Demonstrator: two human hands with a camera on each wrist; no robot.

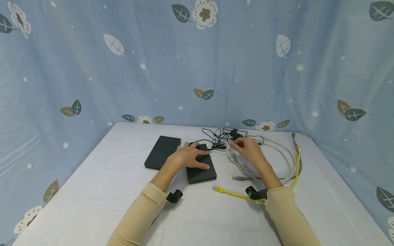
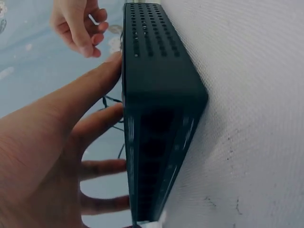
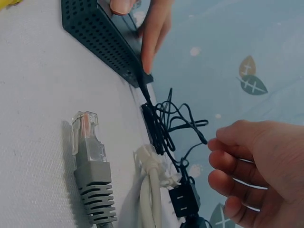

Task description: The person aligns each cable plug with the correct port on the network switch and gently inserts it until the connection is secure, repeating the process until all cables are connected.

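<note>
My left hand [image 1: 187, 155] lies spread across the top of a black network switch [image 1: 201, 175]. Its thumb and fingers [image 2: 102, 166] press on the top face, and the row of ports shows at the side in the left wrist view. One fingertip reaches the vented end, where a black power cord [image 3: 144, 90] leaves the switch. My right hand [image 1: 250, 149] hangs in the air to the right, fingers loosely curled. In the right wrist view its thumb and index tips are close beside a loop of the tangled black cord; no cord shows between them in the left wrist view.
A second black box [image 1: 161, 150] lies left of the switch. Black adapter cords [image 1: 219, 140] lie tangled behind. Coiled white and grey network cables [image 1: 287, 155] lie at the right, with a yellow cable [image 1: 234, 194] in front. A blue patterned curtain [image 1: 154, 68] hangs behind the table.
</note>
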